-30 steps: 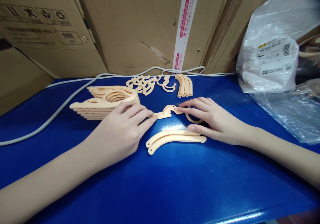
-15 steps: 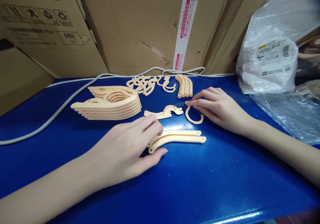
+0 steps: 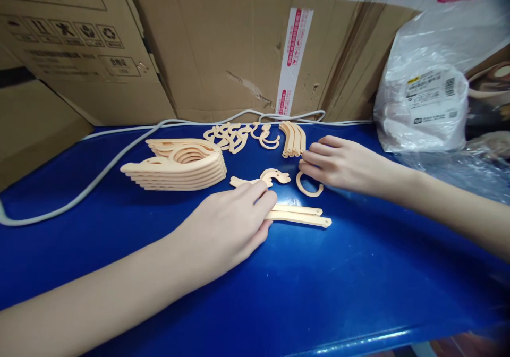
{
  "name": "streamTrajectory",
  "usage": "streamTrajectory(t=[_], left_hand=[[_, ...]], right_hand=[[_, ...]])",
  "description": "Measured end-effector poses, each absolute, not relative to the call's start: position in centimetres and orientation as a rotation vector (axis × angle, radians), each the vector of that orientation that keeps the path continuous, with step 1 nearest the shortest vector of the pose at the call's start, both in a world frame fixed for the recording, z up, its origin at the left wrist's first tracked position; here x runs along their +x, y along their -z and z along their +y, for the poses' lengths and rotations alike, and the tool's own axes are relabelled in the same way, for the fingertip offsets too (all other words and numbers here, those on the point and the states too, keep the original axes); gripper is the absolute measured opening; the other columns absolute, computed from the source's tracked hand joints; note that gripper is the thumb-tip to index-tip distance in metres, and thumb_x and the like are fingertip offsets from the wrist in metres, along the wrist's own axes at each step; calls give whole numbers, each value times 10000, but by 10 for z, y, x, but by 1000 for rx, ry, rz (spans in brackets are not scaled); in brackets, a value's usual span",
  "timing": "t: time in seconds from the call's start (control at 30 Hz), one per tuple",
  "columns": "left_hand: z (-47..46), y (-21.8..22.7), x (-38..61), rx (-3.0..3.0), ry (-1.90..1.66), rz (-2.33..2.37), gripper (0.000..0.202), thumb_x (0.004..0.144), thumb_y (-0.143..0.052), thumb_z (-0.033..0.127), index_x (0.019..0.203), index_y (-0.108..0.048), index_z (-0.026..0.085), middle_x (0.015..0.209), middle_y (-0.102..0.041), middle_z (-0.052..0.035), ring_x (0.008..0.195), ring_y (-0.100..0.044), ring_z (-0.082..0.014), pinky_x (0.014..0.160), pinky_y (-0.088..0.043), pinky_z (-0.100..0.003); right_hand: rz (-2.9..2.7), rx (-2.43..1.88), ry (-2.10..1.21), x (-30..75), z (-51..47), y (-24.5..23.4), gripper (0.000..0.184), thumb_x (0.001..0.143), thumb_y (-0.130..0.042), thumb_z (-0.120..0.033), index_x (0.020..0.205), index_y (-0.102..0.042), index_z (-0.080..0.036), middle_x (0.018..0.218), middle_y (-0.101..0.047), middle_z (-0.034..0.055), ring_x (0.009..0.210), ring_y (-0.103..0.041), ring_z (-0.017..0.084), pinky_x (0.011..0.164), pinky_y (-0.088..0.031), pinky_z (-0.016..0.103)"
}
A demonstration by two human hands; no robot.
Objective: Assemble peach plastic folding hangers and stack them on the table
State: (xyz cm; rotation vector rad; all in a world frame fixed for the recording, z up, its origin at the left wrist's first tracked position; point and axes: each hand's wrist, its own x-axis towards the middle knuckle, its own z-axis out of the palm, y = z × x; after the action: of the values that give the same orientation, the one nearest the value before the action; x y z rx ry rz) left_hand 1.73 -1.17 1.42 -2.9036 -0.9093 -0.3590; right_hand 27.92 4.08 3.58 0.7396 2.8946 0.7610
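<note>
My left hand [image 3: 233, 227] lies on the blue table [image 3: 319, 293], fingers closed over the left ends of two long curved peach plastic arms [image 3: 303, 216], thumb beneath them. Just beyond its fingertips lies a hook-shaped middle piece [image 3: 268, 178]. My right hand [image 3: 338, 163] rests further back, fingers loosely extended with nothing in them. Its tips sit between a small stack of curved arms [image 3: 294, 138] and an open ring piece [image 3: 308, 188].
A stack of assembled peach hangers [image 3: 179, 166] sits at the left. Several loose hook pieces [image 3: 233, 134] lie at the back. A grey cable [image 3: 99, 171] runs along the cardboard boxes [image 3: 223, 49]. Plastic bags [image 3: 426, 102] fill the right side.
My left hand left the hook-shaped piece, came back and closed over the ends of the two long arms. My right hand drew away towards the small stack at the back.
</note>
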Motion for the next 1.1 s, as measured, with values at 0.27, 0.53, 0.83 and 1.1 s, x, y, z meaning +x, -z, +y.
streamTrajectory(t=[0.27, 0.53, 0.83, 1.1], left_hand=[[-17, -8, 16, -2961, 476, -991, 73, 959, -493, 250, 921, -505, 189, 1003, -605, -47, 823, -603, -207, 658, -470, -329], [-15, -5, 11, -2976, 462, -933, 182, 983, -420, 260, 881, -543, 174, 1124, -611, -121, 1036, -575, -279, 826, -487, -407], [-14, -17, 8, -3263, 1119, -1532, 154, 948, -578, 361, 888, -598, 221, 799, -596, 41, 725, -530, -129, 637, -414, -239], [-5, -21, 5, -3325, 1981, -2027, 152, 875, -693, 391, 911, -716, 244, 782, -618, 45, 721, -539, -89, 666, -432, -185]], right_hand=[[3312, 1394, 55, 261, 25, -30, 137, 914, -552, -313, 876, -624, -203, 825, -697, 52, 741, -617, 193, 712, -442, 354], [2827, 1730, 1931, 235, 14, -7, 185, 815, -698, -331, 800, -614, -167, 729, -628, -8, 625, -559, 107, 595, -471, 248], [2684, 1607, 2263, 242, 18, -3, 216, 781, -764, -332, 719, -637, -169, 600, -617, -30, 527, -510, 82, 512, -400, 228], [2683, 1587, 2281, 242, 19, -1, 207, 874, -676, -353, 805, -675, -157, 671, -650, -11, 611, -564, 95, 591, -423, 240]])
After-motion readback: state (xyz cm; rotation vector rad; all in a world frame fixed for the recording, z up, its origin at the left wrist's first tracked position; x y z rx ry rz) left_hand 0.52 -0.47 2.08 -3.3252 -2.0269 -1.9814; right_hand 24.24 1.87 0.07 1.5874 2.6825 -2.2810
